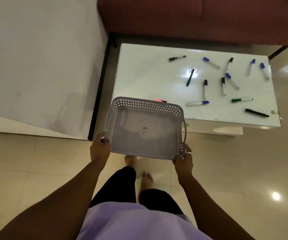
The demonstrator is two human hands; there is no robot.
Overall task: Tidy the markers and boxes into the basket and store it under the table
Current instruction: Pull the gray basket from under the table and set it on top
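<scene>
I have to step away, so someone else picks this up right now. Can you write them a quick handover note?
Left hand grips the lattice basket at its near left corner; right hand grips its near right corner.
The basket is held in the air before the white table, with no markers in it.
A dozen or so markers lie scattered on the table; a red marker peeks from behind the basket's far rim. No boxes are in view.
Done: basket in hand.
Left: gather the markers and any boxes into it, then store it under the table.
</scene>
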